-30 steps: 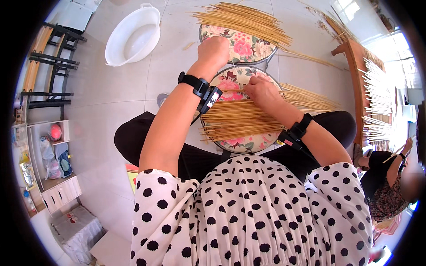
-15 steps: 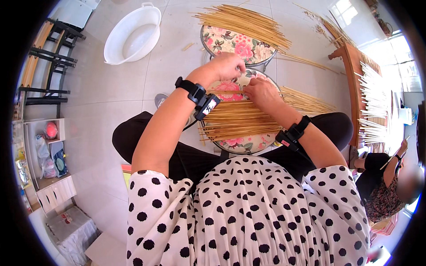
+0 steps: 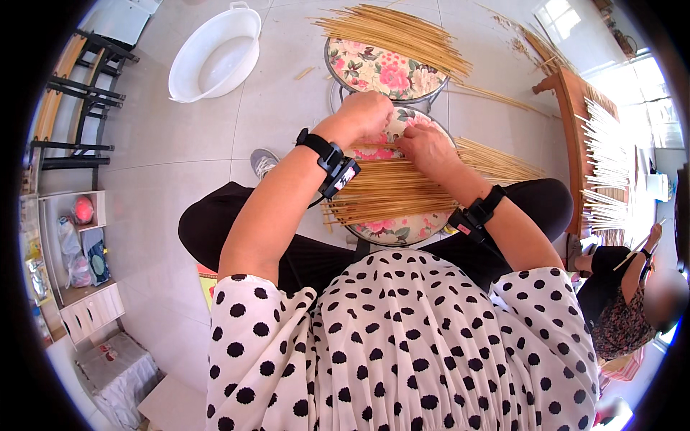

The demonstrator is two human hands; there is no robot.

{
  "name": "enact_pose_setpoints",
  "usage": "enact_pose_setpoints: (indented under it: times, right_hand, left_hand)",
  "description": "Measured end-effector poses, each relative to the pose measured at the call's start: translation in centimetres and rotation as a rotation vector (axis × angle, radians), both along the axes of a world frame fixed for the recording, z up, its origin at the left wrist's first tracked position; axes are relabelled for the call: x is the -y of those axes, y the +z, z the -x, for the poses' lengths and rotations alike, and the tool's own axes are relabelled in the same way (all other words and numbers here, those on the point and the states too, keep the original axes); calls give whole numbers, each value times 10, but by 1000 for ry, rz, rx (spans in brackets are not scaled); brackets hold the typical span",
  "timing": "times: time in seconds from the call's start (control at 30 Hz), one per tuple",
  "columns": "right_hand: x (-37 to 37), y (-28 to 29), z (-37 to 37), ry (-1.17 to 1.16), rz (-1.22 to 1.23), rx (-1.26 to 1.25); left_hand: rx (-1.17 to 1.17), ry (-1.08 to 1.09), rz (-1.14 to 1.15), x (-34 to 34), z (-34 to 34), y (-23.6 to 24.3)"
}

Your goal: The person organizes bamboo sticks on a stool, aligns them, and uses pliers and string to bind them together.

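Both hands work close together over a round stool (image 3: pixel 392 230) with a pink floral top. My left hand (image 3: pixel 364 115) is closed, its fingers curled downward; whatever they pinch is hidden beneath it. My right hand (image 3: pixel 429 151) is closed just to the right, thumb and fingertips pinched at the end of a thin wooden stick (image 3: pixel 375 146) that runs left under my left hand. Between me and the hands, a bundle of long tan sticks (image 3: pixel 392 190) lies across the stool. More sticks (image 3: pixel 499 162) stick out beyond my right hand.
Farther off, a second floral stool (image 3: pixel 388 72) carries a thick pile of sticks (image 3: pixel 395 34). A white plastic tub (image 3: pixel 217 57) stands on the floor at far left. At right, a wooden table (image 3: pixel 573 144) holds pale sticks (image 3: pixel 602 154), near another person (image 3: pixel 622 305).
My left hand has come slightly nearer to me. A small whitish piece that showed between my hands is now out of sight. My right hand has barely moved.
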State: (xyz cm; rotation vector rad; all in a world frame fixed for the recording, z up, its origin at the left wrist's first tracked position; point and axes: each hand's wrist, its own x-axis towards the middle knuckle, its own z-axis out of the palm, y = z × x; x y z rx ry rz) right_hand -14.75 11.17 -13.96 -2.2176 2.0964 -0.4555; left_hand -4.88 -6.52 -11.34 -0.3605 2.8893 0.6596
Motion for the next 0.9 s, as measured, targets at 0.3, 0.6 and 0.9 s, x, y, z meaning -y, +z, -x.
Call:
enact_pose_setpoints:
  times: [0.3,0.6,0.9]
  right_hand:
    - [-9,10,-4,26,-65,40]
    - [-25,18,-19,-120,12,-73]
    - [-36,4,-65,-262,60,-20]
  left_hand:
    - [-8,142,137,-3,-3,-11]
    - [29,129,98,-2,-5,-6]
    - [18,141,132,-3,-8,-3]
